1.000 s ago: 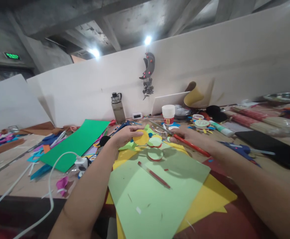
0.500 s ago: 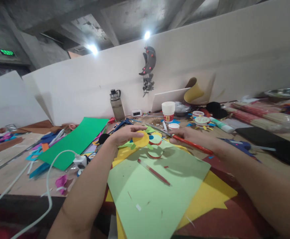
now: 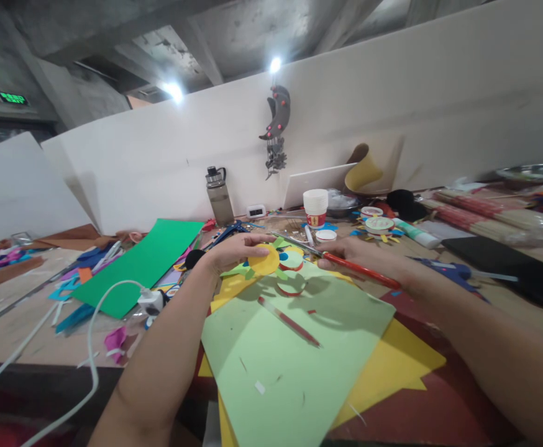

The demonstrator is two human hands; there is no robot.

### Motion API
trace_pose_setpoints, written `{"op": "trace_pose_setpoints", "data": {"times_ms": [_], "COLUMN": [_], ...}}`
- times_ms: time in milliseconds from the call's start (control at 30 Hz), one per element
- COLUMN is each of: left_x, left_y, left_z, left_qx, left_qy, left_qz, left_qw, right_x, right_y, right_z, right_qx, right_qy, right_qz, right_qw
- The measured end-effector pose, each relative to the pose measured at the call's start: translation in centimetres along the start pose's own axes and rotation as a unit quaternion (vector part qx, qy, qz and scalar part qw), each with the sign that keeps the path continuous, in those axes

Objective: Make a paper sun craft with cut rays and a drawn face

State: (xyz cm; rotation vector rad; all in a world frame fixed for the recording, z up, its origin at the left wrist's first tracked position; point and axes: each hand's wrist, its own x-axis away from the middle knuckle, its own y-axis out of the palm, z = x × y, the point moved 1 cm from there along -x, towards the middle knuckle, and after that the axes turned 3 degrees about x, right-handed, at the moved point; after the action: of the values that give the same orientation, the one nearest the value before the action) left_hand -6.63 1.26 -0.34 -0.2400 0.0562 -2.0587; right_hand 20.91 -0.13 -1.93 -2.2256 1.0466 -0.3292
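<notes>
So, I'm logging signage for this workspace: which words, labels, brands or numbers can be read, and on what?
"EXIT": lower line of the green sign; its upper line is too blurred.
Too small to read: the mark on the paper cups and the small white device's display.

The left hand [image 3: 237,249] holds 1 flat, round yellow piece [image 3: 268,262] by its left side. Its plain face is turned to the viewer. Small green strips [image 3: 281,274] poke out around its edge, and 1 blue dot [image 3: 283,256] shows at its right side. It is hard to tell if those bits are stuck on.

The right hand [image 3: 358,251] holds 1 long, thin tool [image 3: 362,270] with a shiny red handle and a gray front part. It slants, with the red end low by the right wrist and the thin gray end higher, near the yellow piece. The tip is too small to see well.
</notes>
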Motion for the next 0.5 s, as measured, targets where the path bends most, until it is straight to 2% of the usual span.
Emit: {"op": "trace_pose_setpoints", "data": {"times_ms": [300,500], "left_x": [-0.01,0.08], "left_y": [-0.07,-0.13], "left_z": [0.01,0.01], "left_qx": [0.007,0.012], "left_qy": [0.000,-0.006], "left_qz": [0.008,0.020], "left_qw": [1.000,1.000], "right_x": [0.03,-0.31], "right_y": [0.02,0.17], "right_z": [-0.24,0.04], "right_qx": [0.000,0.037], "right_qy": [0.009,0.030], "right_qz": [0.015,0.036], "right_qw": [1.000,0.998]}}
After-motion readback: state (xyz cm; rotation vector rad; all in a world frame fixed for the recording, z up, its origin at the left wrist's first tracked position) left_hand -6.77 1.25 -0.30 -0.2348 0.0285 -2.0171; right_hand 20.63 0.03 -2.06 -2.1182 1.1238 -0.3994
